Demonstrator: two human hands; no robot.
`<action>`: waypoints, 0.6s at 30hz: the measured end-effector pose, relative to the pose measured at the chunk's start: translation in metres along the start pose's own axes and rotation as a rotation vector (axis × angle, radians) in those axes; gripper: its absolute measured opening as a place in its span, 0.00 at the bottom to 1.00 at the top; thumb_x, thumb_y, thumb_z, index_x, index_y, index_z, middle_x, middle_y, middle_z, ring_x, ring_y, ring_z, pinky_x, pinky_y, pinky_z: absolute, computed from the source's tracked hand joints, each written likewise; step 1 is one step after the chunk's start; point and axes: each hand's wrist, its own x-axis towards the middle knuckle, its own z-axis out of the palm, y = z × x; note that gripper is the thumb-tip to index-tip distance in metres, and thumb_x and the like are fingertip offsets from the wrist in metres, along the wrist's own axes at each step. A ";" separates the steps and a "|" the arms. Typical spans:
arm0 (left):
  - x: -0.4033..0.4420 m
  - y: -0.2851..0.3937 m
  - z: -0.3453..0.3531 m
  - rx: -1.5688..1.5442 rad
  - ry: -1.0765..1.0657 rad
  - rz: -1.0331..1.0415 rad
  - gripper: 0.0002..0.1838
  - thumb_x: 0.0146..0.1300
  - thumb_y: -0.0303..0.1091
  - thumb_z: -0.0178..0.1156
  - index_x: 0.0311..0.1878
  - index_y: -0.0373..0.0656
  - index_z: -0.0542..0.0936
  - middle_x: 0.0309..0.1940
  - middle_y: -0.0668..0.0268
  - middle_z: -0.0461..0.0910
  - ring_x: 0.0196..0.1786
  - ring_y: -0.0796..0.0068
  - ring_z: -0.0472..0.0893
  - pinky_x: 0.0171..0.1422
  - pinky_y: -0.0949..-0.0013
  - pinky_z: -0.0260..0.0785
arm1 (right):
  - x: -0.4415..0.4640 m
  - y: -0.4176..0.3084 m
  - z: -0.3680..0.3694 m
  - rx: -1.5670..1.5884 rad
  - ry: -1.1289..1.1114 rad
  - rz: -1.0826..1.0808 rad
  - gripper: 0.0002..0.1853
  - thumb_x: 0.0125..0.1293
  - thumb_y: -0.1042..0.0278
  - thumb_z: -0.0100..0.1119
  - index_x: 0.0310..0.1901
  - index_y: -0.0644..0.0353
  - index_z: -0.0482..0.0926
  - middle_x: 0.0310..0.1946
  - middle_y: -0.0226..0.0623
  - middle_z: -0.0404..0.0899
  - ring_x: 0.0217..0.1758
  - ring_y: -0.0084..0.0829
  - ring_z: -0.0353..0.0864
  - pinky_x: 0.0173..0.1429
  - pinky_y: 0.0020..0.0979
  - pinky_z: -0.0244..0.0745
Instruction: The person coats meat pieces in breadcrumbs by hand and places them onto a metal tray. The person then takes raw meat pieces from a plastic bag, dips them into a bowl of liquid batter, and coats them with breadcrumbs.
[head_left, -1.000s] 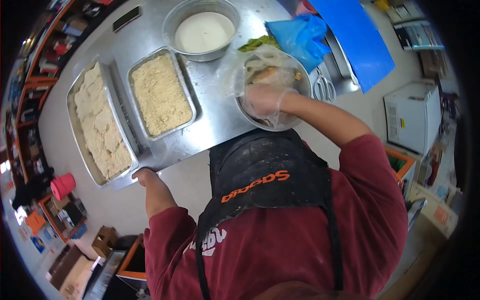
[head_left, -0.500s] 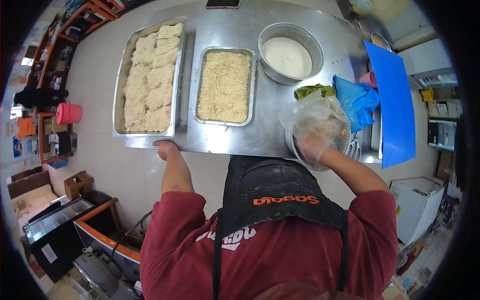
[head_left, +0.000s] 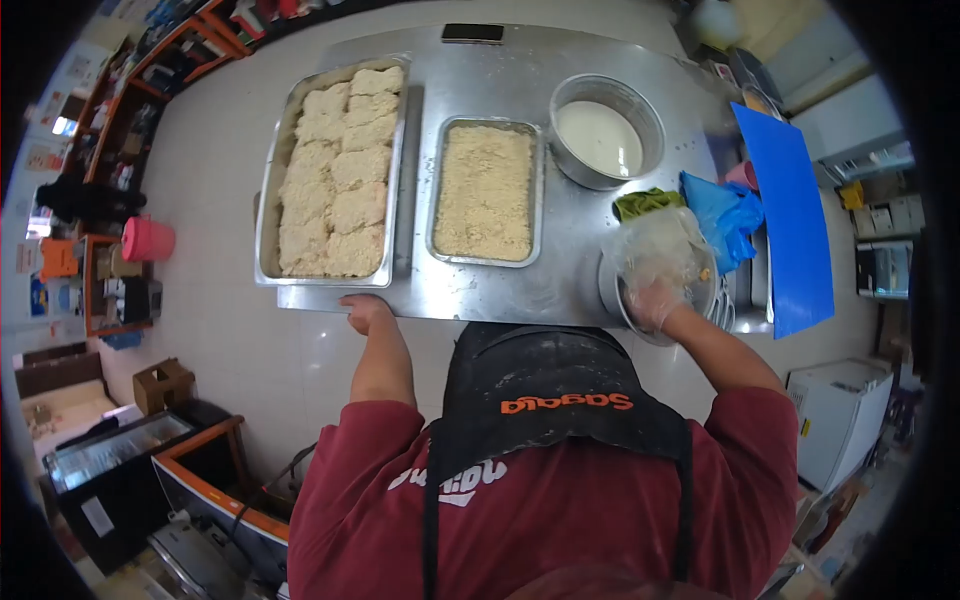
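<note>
My right hand [head_left: 655, 300], in a clear plastic glove, is inside a round metal bowl [head_left: 608, 290] at the table's front right. A crumpled clear plastic bag [head_left: 655, 240] lies over the bowl's far side, and my fingertips are hidden there. Small orange-brown bits show beside the hand. My left hand [head_left: 368, 314] is bare and closed on the front edge of the steel table [head_left: 450, 300]. Just beyond it stands a long metal tray [head_left: 396, 200] of crumb-coated pieces in two columns. A smaller metal pan [head_left: 538, 200] of pale crumbs sits to its right.
A round pan [head_left: 655, 120] holds white liquid [head_left: 598, 138]. Green cloth-like material [head_left: 645, 204] and a blue plastic bag [head_left: 722, 220] lie behind the bowl. An upright blue panel [head_left: 790, 220] borders the right side. A phone [head_left: 472, 34] lies at the far edge.
The whole view has shifted, so the table and its trays appear farther right and lower. My right hand is still in the bowl, and my left hand is still at the table edge.
</note>
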 end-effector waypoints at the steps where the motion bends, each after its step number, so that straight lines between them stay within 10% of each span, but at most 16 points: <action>1: 0.002 -0.004 0.004 0.009 0.023 0.027 0.46 0.76 0.67 0.37 0.50 0.24 0.84 0.51 0.34 0.84 0.56 0.35 0.83 0.68 0.46 0.73 | -0.009 0.008 -0.030 0.136 -0.048 -0.020 0.15 0.67 0.58 0.56 0.46 0.51 0.89 0.45 0.43 0.89 0.50 0.48 0.87 0.53 0.47 0.77; 6: 0.063 -0.038 0.056 0.183 0.098 0.182 0.46 0.74 0.68 0.40 0.48 0.25 0.85 0.46 0.39 0.86 0.52 0.40 0.87 0.57 0.45 0.80 | -0.058 0.031 -0.045 0.819 0.340 0.082 0.15 0.75 0.54 0.53 0.43 0.50 0.88 0.42 0.41 0.88 0.44 0.44 0.87 0.50 0.42 0.81; 8: 0.016 -0.001 0.013 -0.020 0.063 -0.071 0.46 0.74 0.69 0.41 0.54 0.26 0.83 0.46 0.41 0.87 0.50 0.42 0.88 0.52 0.45 0.81 | -0.074 0.032 -0.097 0.599 0.016 0.326 0.15 0.77 0.57 0.54 0.52 0.52 0.87 0.44 0.35 0.89 0.45 0.34 0.87 0.52 0.37 0.81; 12: 0.023 -0.004 0.007 0.001 -0.019 -0.024 0.48 0.73 0.72 0.40 0.64 0.28 0.76 0.50 0.45 0.85 0.49 0.47 0.88 0.45 0.49 0.81 | -0.093 0.056 -0.043 1.472 0.386 0.341 0.18 0.77 0.55 0.59 0.58 0.59 0.85 0.50 0.33 0.87 0.50 0.26 0.84 0.56 0.31 0.80; 18: 0.003 -0.016 -0.049 0.290 -0.556 0.201 0.48 0.72 0.76 0.39 0.58 0.30 0.76 0.48 0.49 0.83 0.39 0.58 0.85 0.37 0.55 0.76 | -0.101 0.043 -0.027 2.168 0.675 0.466 0.23 0.74 0.56 0.64 0.63 0.62 0.80 0.61 0.34 0.82 0.57 0.27 0.82 0.62 0.30 0.78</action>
